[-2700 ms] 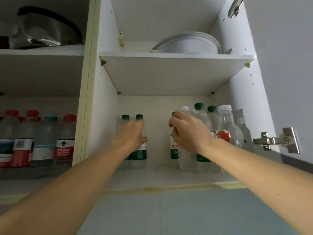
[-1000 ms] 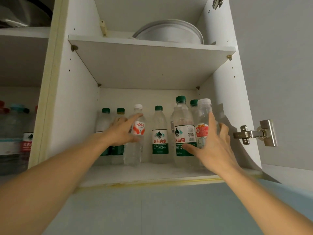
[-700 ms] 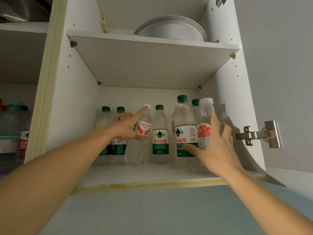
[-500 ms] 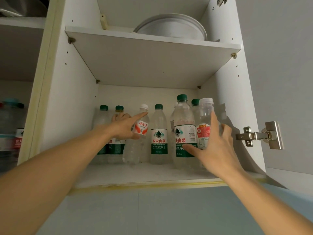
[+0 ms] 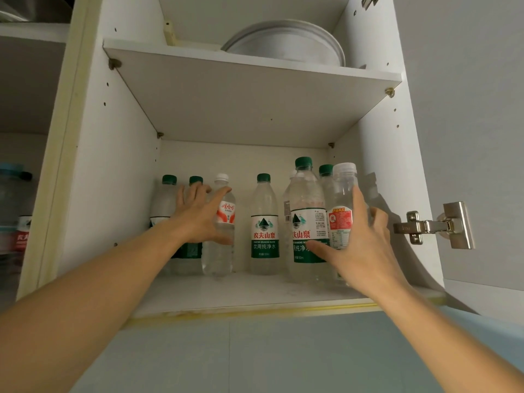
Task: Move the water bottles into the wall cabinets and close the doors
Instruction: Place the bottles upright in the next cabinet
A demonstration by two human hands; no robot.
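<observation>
Several water bottles stand on the lower shelf (image 5: 226,293) of the open wall cabinet. My left hand (image 5: 198,217) reaches in with spread, fairly straight fingers; its index finger and thumb touch an upright white-capped bottle with a red label (image 5: 224,256). Two green-capped bottles (image 5: 167,199) stand behind that hand. A green-labelled bottle (image 5: 264,222) stands alone in the middle. My right hand (image 5: 360,242) rests flat against a tall green-labelled bottle (image 5: 304,211) and a white-capped bottle (image 5: 341,194) at the right.
The open door (image 5: 467,109) hangs at the right on a metal hinge (image 5: 433,226). A white round dish (image 5: 286,43) stands on the upper shelf. The neighbouring cabinet at the left holds more bottles (image 5: 17,222). Pale blue wall lies below the cabinet.
The white-capped bottle under my left hand tilted, then came back upright. My left fingers have spread wider. My right hand has stayed against the right-hand bottles.
</observation>
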